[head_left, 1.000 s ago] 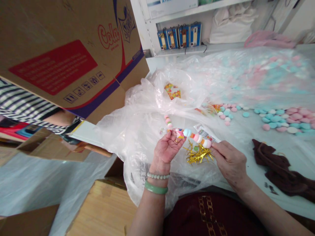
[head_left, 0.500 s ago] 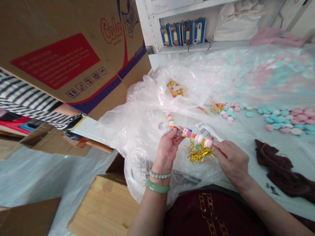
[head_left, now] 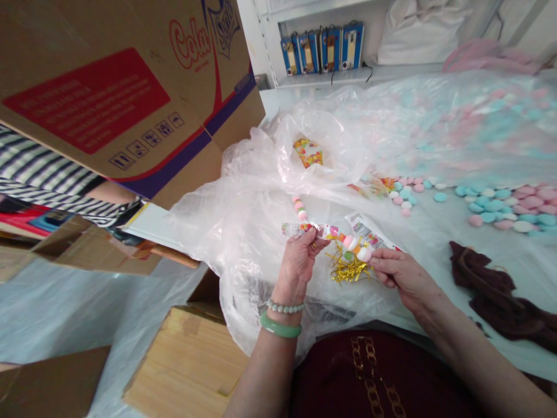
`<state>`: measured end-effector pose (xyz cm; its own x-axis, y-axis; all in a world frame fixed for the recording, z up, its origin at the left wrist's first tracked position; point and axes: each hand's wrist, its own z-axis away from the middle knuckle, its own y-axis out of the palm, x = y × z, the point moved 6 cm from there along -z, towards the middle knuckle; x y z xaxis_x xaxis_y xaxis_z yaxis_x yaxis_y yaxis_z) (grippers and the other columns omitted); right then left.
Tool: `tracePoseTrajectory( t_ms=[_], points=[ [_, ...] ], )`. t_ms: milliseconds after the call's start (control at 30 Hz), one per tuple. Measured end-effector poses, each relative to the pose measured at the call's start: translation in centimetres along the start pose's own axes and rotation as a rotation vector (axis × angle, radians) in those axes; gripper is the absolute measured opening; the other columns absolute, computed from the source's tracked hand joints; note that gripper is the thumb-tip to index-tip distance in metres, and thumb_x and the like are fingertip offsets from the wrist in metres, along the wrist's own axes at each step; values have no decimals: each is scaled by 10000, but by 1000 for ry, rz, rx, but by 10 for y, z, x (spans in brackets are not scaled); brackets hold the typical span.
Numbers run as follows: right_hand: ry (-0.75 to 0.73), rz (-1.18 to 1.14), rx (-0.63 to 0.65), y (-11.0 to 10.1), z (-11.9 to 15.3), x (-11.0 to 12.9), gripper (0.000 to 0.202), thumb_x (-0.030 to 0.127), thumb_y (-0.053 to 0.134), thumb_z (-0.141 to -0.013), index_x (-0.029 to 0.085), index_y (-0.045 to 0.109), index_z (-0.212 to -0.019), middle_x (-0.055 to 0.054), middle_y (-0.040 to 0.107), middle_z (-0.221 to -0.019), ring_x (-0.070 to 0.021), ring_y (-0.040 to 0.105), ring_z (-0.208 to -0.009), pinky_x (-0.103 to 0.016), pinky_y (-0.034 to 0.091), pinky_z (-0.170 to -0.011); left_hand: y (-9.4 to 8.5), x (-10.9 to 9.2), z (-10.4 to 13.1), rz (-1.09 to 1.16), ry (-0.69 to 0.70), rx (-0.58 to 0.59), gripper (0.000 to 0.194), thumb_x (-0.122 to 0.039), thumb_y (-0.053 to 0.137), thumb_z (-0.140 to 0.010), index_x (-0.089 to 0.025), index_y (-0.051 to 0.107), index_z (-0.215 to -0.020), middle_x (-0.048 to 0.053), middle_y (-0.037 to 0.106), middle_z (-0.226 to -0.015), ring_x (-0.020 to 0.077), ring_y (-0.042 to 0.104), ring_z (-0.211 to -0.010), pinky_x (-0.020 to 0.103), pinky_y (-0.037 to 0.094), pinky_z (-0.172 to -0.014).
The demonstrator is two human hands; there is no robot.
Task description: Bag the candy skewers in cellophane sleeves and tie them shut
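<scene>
My left hand (head_left: 298, 258) pinches a printed clear plastic sleeve (head_left: 290, 229) between thumb and fingers. From its right end sticks a candy skewer (head_left: 349, 244) of pink, white and orange marshmallow-like pieces. My right hand (head_left: 398, 273) grips the outer end of that skewer, fingers closed. How far the skewer reaches inside the sleeve is hard to make out. Above my left hand lies another row of pink, orange and green candies (head_left: 298, 204). A heap of gold tinsel ties (head_left: 348, 270) lies just below the skewer, and a printed white packet (head_left: 369, 232) lies behind it.
A clear plastic sheet (head_left: 204, 203) covers much of the table. Pink, blue and white candies (head_left: 500, 206) are spread at the right, near a dark brown cloth (head_left: 483, 278). A large cardboard box (head_left: 183, 116) stands at the left; a smaller box (head_left: 187, 360) sits below.
My right hand has shifted slightly left toward my left hand, along with the skewer's end. The sleeve now lies flatter and more stretched out to both sides of my left fingers.
</scene>
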<state>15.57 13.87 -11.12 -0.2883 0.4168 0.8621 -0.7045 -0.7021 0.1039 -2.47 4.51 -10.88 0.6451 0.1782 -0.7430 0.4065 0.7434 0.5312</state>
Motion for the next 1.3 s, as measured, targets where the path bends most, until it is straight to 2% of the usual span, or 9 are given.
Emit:
tracePoseTrajectory(
  t_ms=[133, 300, 467, 733, 867, 1033, 1133, 1233, 1300],
  points=[
    [82, 9, 60, 2, 2, -3, 253, 386, 689, -610, 154, 609, -670, 48, 451, -439, -62, 289, -409, -212, 167, -414, -6, -5, -2, -81, 9, -26, 100, -171, 706, -706, -103, 634, -700, 30, 657, -707, 147, 651, -623, 307, 570, -682],
    [3, 95, 79, 4, 2, 2, 216, 373, 667, -634, 164, 631, -672, 43, 481, -463, -75, 345, -445, -212, 226, -439, -13, -14, -6, -187, -77, -29, 55, -123, 686, -673, -84, 647, -667, 42, 645, -657, 140, 631, -591, 261, 561, -600],
    [-95, 192, 34, 4, 0, 7, 189, 363, 620, -654, 175, 626, -637, 44, 477, -472, -88, 362, -457, -231, 242, -462, -15, -15, -7, -173, -23, -28, 98, -159, 721, -628, -102, 644, -646, 23, 636, -639, 123, 608, -588, 245, 544, -593],
    [-355, 604, -203, -7, 4, 15, 211, 368, 546, -802, 230, 676, -710, 31, 585, -591, -140, 525, -620, -254, 346, -594, -12, -14, -5, -155, 41, -19, 146, -198, 753, -610, -106, 655, -666, 25, 655, -674, 147, 632, -637, 300, 550, -666],
    [-316, 483, -157, -2, 4, 12, 209, 375, 579, -774, 214, 659, -668, 31, 558, -550, -121, 492, -563, -237, 335, -541, -11, -14, -3, -214, 63, -24, 147, -193, 765, -610, -103, 669, -675, 36, 669, -669, 147, 636, -642, 286, 534, -680],
    [21, -50, 4, 5, -2, -7, 209, 363, 667, -650, 172, 602, -703, 58, 472, -462, -54, 253, -385, -213, 131, -395, -11, -10, -3, -201, 35, 6, 155, -191, 778, -601, -107, 677, -684, 34, 674, -679, 144, 636, -649, 291, 536, -694],
    [152, -188, 105, 11, -2, -16, 255, 346, 709, -601, 169, 585, -736, 71, 458, -471, -36, 202, -370, -213, 67, -389, -12, -10, -4, -177, 48, 11, 165, -196, 783, -601, -109, 674, -689, 28, 670, -691, 142, 636, -660, 286, 538, -689],
    [151, -147, 115, 14, -1, -18, 239, 352, 688, -625, 170, 592, -748, 68, 468, -480, -42, 220, -379, -215, 92, -397, -11, -10, -4, -149, 76, 32, 168, -194, 785, -619, -113, 665, -703, 19, 665, -710, 136, 637, -676, 276, 540, -693],
    [18, -1, 14, 10, -2, -12, 191, 356, 647, -671, 175, 605, -715, 57, 477, -483, -65, 298, -412, -217, 171, -419, -8, -8, -4, -133, 72, 61, 159, -198, 772, -658, -112, 663, -735, 26, 670, -743, 143, 646, -710, 284, 546, -721]
  ],
)
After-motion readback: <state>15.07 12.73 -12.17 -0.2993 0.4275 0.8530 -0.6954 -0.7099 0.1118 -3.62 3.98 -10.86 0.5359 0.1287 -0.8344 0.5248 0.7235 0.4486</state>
